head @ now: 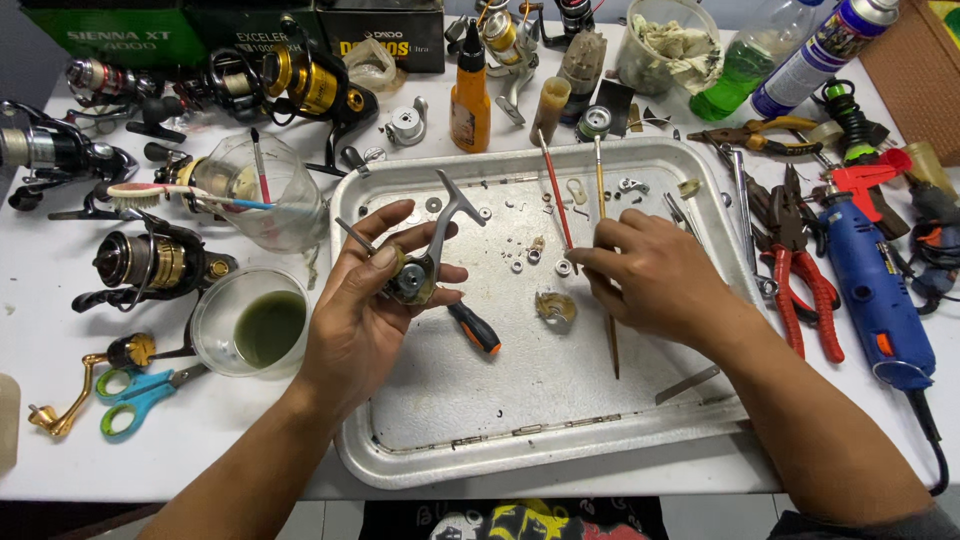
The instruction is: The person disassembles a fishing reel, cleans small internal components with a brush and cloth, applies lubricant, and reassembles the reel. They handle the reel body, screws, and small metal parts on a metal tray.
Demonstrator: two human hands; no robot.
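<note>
— Holding the reel body (415, 272) in your left hand (365, 300), fingers (385, 222) clamped round it above the tray (480, 455): are you steady enough?

— You look steady. Keep its bent arm up and your thumb off the open side, I'd say, so you can see in.

— And your right hand (650, 280)?

— It rests low in the tray with fingers curled together, pinching near a small washer (563, 267); you seem to have a thin brush (603, 200) under the palm, though I cannot tell whether you grip it. Pick small parts up slowly, one at a time.

— What crowds you?

— A red brush (556, 190) lies just beside that hand, and a screwdriver (473, 327) sits under the reel. Loose screws and rings dot the tray, easy to scatter. On the desk (60, 440), a cup (250, 322) of green liquid stands near your left wrist, pliers (800, 280) and a blue rotary tool (875, 290) near your right arm.
</note>
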